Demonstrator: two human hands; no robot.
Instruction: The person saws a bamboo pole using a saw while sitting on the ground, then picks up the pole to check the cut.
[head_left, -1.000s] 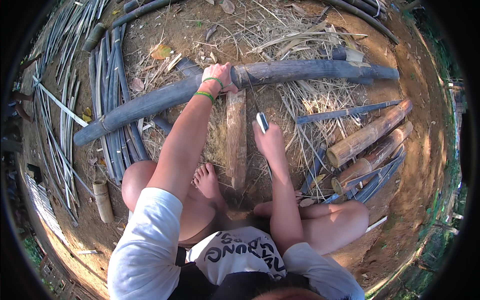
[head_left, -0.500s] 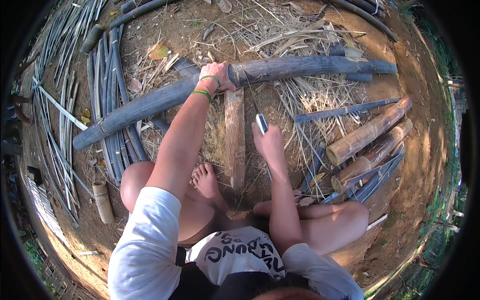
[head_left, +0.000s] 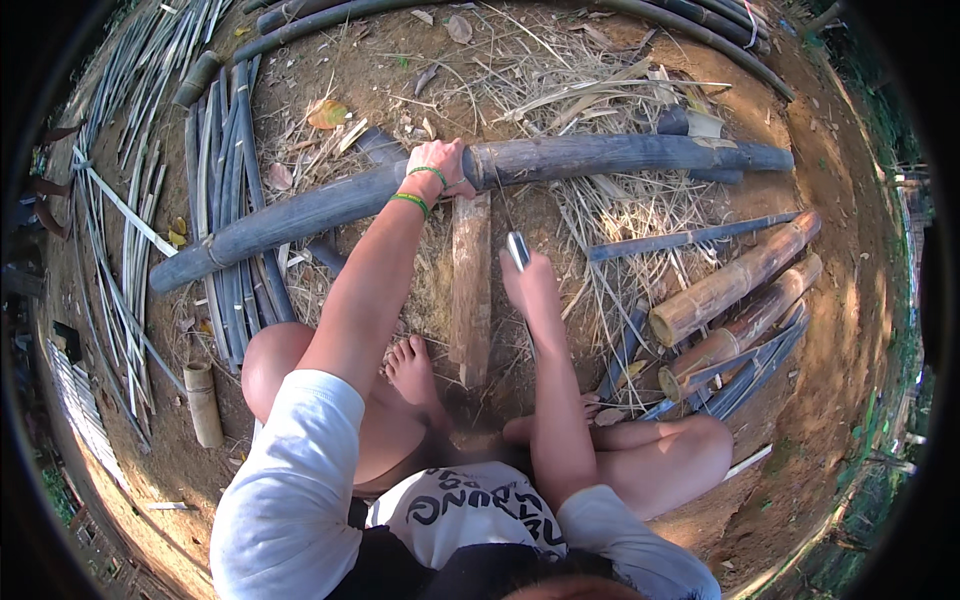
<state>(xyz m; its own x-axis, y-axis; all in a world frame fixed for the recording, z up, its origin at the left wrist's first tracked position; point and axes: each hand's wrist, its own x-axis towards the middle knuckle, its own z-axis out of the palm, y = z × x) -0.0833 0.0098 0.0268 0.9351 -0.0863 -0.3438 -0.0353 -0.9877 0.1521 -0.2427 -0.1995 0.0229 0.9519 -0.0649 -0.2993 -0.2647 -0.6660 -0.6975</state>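
Note:
A long, thick dark grey bamboo pole (head_left: pixel 600 157) lies crosswise before me. My left hand (head_left: pixel 437 168) is wrapped over the top of it, just left of a joint ring. Beneath that spot a narrow wooden plank (head_left: pixel 470 290) runs back toward my feet. In my closed right hand (head_left: pixel 531 285) is the pale handle of a saw (head_left: pixel 518 250). Its thin dark blade, seen nearly edge-on, reaches the pole right of the joint ring. How deep the blade sits in the pole cannot be made out.
Dry straw and shavings (head_left: pixel 620 205) cover soil beyond and right of the plank. Two tan bamboo lengths (head_left: pixel 735 280) lie at right beside dark split pieces. Dark bamboo strips (head_left: pixel 225 180) are stacked left, partly under the pole. A short bamboo tube (head_left: pixel 204 405) stands near my left knee.
The view has tilted slightly, so the ground and pole sit lower in it. My right hand and the saw are a little closer to the pole. My left hand keeps its hold.

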